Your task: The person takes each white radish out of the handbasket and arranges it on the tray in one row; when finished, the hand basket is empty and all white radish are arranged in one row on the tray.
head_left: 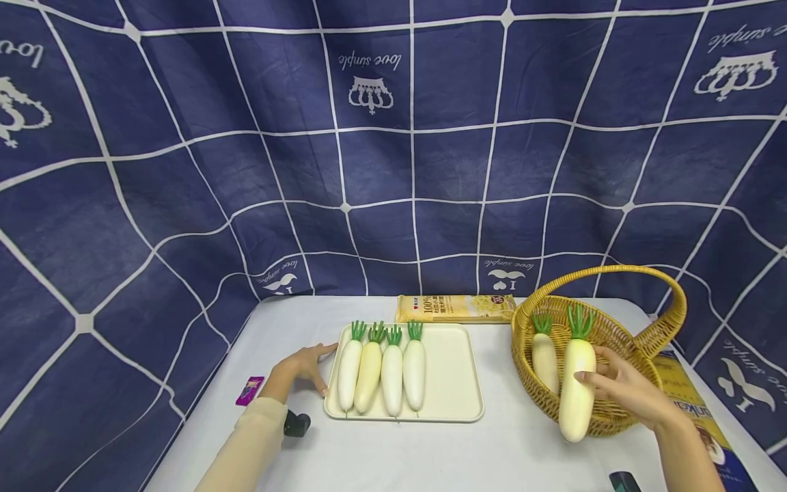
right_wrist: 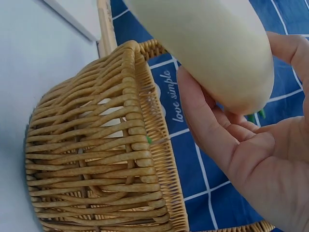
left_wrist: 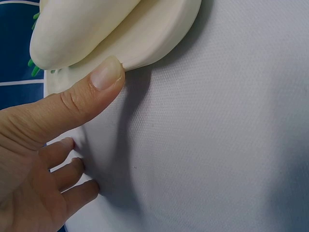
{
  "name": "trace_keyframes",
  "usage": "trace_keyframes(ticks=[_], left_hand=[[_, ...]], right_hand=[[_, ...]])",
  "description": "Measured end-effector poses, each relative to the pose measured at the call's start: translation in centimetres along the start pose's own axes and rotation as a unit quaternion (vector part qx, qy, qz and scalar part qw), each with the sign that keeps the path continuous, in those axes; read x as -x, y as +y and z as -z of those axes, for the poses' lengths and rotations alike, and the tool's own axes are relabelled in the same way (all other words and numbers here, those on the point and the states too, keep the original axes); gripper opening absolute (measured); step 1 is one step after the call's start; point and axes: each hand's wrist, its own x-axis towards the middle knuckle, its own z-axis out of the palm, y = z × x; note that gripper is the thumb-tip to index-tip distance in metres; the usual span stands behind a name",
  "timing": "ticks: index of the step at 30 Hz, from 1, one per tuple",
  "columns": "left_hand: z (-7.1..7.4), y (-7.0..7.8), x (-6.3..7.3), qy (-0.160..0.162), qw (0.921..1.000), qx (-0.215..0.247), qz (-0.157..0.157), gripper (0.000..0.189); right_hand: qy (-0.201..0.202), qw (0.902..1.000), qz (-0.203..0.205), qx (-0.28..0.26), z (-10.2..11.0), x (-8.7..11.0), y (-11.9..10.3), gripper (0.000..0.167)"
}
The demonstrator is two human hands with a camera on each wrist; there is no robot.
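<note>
My right hand (head_left: 621,386) grips a white radish (head_left: 576,393) with green stems, holding it over the wicker basket (head_left: 654,379). In the right wrist view, thumb and fingers wrap the radish (right_wrist: 217,53) above the woven side. Another white radish (head_left: 545,359) lies inside the basket. On the left, several white radishes (head_left: 414,376) lie side by side on a cream tray (head_left: 451,369), stems pointing away. My left hand (head_left: 304,365) is at the tray's left edge, fingers spread. Its thumb (left_wrist: 104,77) touches the rim in the left wrist view.
A yellow food packet (head_left: 455,309) lies behind the tray. To the left is a small purple packet (head_left: 249,390). Right of the basket lies a yellow and blue package (head_left: 695,410). A blue checked cloth (head_left: 381,171) hangs behind the white table.
</note>
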Motion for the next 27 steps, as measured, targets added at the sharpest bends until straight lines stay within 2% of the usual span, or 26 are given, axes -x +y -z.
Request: trace_keyframes(ticks=[5, 13, 19, 27], left_hand=[[0.0, -0.1, 0.0, 0.002, 1.0000, -0.002, 0.001, 0.108], [-0.1, -0.1, 0.1, 0.001, 1.0000, 0.005, 0.004, 0.109], [0.0, 0.0, 0.1, 0.002, 1.0000, 0.002, -0.004, 0.108], [0.1, 0.2, 0.2, 0.001, 1.0000, 0.000, 0.000, 0.108]], right_hand=[[-0.005, 0.9998, 0.004, -0.017, -0.5, 0.2, 0.0, 0.077], [-0.039, 0.9982, 0.020, -0.042, -1.1, 0.3, 0.1, 0.084], [-0.053, 0.9973, 0.025, -0.044, -1.6, 0.2, -0.4, 0.087], [-0.074, 0.9934, 0.073, -0.049, -2.2, 0.1, -1.0, 0.082]])
